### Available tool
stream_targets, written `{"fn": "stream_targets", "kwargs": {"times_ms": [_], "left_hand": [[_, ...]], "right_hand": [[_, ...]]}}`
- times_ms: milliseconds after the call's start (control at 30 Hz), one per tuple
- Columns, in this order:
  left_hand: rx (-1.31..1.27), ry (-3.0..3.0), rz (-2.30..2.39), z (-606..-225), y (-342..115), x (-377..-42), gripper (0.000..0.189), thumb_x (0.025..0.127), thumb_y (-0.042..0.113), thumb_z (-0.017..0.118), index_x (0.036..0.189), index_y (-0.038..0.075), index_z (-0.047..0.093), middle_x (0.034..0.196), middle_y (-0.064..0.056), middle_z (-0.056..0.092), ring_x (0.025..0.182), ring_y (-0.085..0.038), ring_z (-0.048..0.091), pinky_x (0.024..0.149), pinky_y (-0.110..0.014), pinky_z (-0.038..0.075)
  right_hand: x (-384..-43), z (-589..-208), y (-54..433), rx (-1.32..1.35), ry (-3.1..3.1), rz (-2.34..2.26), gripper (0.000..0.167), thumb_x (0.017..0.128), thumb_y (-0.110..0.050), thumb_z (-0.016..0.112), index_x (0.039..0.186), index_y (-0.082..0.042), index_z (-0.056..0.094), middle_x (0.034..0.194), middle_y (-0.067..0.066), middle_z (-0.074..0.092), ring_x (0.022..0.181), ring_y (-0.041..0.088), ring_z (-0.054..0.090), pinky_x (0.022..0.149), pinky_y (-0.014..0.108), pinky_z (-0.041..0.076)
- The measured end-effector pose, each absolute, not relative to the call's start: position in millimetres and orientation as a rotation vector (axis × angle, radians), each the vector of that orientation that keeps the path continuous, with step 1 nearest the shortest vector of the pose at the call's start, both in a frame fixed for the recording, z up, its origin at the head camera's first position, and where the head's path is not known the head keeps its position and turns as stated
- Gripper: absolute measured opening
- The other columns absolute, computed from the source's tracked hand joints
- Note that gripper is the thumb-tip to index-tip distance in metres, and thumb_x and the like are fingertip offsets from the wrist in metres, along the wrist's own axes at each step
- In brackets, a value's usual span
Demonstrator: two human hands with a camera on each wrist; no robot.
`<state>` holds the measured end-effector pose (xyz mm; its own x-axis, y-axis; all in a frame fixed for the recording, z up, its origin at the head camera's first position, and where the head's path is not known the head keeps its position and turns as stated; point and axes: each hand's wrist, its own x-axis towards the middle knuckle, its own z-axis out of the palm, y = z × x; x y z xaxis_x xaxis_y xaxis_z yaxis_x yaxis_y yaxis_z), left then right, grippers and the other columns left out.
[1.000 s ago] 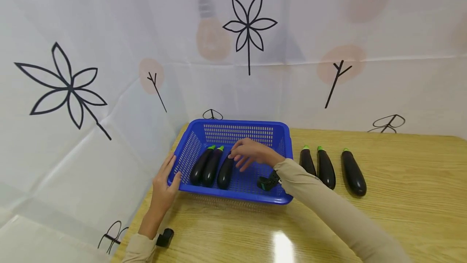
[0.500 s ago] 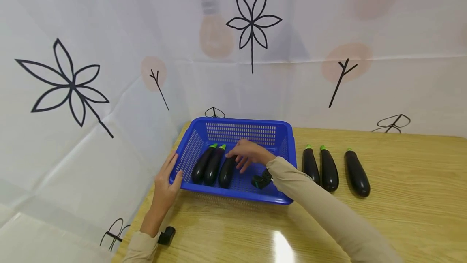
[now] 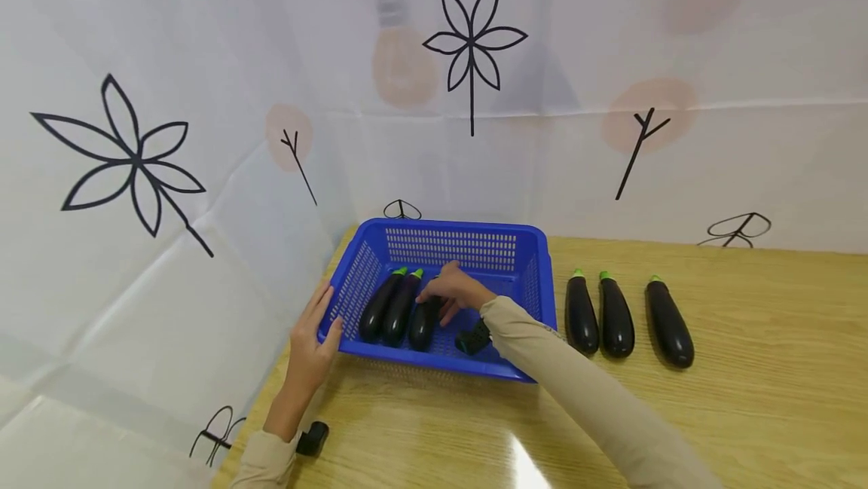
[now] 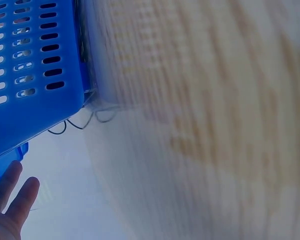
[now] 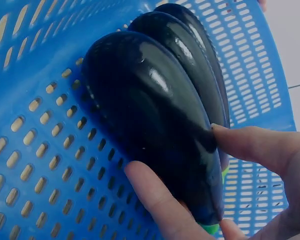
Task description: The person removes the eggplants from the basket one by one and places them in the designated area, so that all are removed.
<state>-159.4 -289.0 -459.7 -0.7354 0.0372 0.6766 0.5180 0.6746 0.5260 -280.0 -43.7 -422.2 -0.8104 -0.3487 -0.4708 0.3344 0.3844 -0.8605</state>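
Three dark purple eggplants lie side by side in a blue perforated plastic basket [image 3: 434,365]. My right hand [image 3: 461,287] reaches into it and holds the rightmost eggplant [image 3: 422,327] near its stem end. In the right wrist view, thumb and fingers flank that eggplant [image 5: 145,105], its green stem showing below. The middle eggplant [image 3: 401,312] and the left eggplant [image 3: 381,308] lie close together beside it. My left hand [image 3: 310,349] rests at the basket's left front corner, fingers fairly straight. In the left wrist view, its fingers [image 4: 21,200] appear beside the blue rim.
Right of the basket, three more eggplants lie on the wooden table [image 3: 766,368]: one near the basket [image 3: 581,316], one beside it [image 3: 615,317], and one farther right [image 3: 670,325]. A patterned white cloth [image 3: 542,157] hangs behind and to the left.
My right hand has moved slightly left and lower, closing in around the rightmost eggplant in the basket. The left hand stays at the basket's corner; the head view has shifted slightly.
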Motion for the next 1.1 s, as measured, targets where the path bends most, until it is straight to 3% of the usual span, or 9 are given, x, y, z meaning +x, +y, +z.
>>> {"fn": "stream_targets", "kwargs": {"times_ms": [133, 400, 500, 600, 700, 900, 1100], "left_hand": [[-0.438, -2.238, -0.977, -462, -288, -160, 0.053, 0.086, -0.003, 0.058, 0.138, -0.006, 0.044, 0.145, -0.017, 0.039, 0.129, -0.042, 0.039, 0.104, -0.013, 0.025], [-0.432, -2.258, -0.975, -462, -286, -160, 0.053, 0.088, 0.000, 0.057, 0.139, -0.006, 0.042, 0.146, -0.016, 0.037, 0.130, -0.040, 0.038, 0.104, -0.013, 0.024], [-0.411, -2.268, -0.975, -460, -286, -159, 0.053, 0.088, 0.001, 0.057, 0.139, -0.006, 0.042, 0.146, -0.016, 0.037, 0.130, -0.040, 0.038, 0.104, -0.013, 0.023], [-0.398, -2.274, -0.977, -459, -287, -158, 0.053, 0.088, 0.002, 0.057, 0.139, -0.005, 0.042, 0.147, -0.016, 0.037, 0.130, -0.040, 0.038, 0.104, -0.012, 0.023], [-0.400, -2.275, -0.977, -458, -287, -158, 0.054, 0.088, 0.002, 0.057, 0.139, -0.005, 0.042, 0.147, -0.015, 0.037, 0.130, -0.040, 0.038, 0.103, -0.012, 0.023], [-0.415, -2.260, -0.958, -458, -288, -157, 0.053, 0.087, -0.001, 0.057, 0.138, -0.007, 0.043, 0.146, -0.017, 0.038, 0.128, -0.041, 0.039, 0.103, -0.011, 0.024], [-0.409, -2.265, -0.965, -458, -287, -157, 0.054, 0.087, 0.000, 0.058, 0.138, -0.007, 0.043, 0.146, -0.016, 0.038, 0.129, -0.040, 0.040, 0.102, -0.011, 0.025]], "right_hand": [[-279, -422, -42, -0.001, 2.018, -1.486, 0.112, 0.076, -0.002, 0.072, 0.144, 0.004, -0.016, 0.089, 0.025, 0.061, 0.068, 0.039, 0.065, 0.058, 0.045, 0.055], [-273, -412, -38, -0.041, 1.986, -1.490, 0.106, 0.076, -0.002, 0.070, 0.144, 0.004, -0.010, 0.109, 0.029, 0.051, 0.070, 0.041, 0.064, 0.059, 0.047, 0.055], [-273, -407, -35, -0.077, 1.977, -1.482, 0.088, 0.076, -0.003, 0.068, 0.139, 0.005, 0.008, 0.106, 0.028, 0.053, 0.070, 0.041, 0.064, 0.060, 0.048, 0.055], [-273, -404, -32, -0.121, 1.979, -1.474, 0.054, 0.077, -0.003, 0.067, 0.119, 0.006, 0.034, 0.098, 0.024, 0.057, 0.071, 0.038, 0.064, 0.060, 0.047, 0.055], [-273, -400, -27, -0.148, 1.978, -1.491, 0.034, 0.078, -0.004, 0.066, 0.102, 0.002, 0.043, 0.093, 0.022, 0.057, 0.074, 0.037, 0.064, 0.060, 0.046, 0.055], [-270, -388, -18, -0.179, 1.937, -1.549, 0.041, 0.080, -0.004, 0.067, 0.111, 0.000, 0.040, 0.093, 0.020, 0.053, 0.076, 0.037, 0.063, 0.061, 0.046, 0.055], [-265, -376, -6, -0.204, 1.887, -1.610, 0.056, 0.082, -0.004, 0.066, 0.128, 0.002, 0.035, 0.108, 0.026, 0.050, 0.080, 0.036, 0.063, 0.063, 0.047, 0.055]]}}
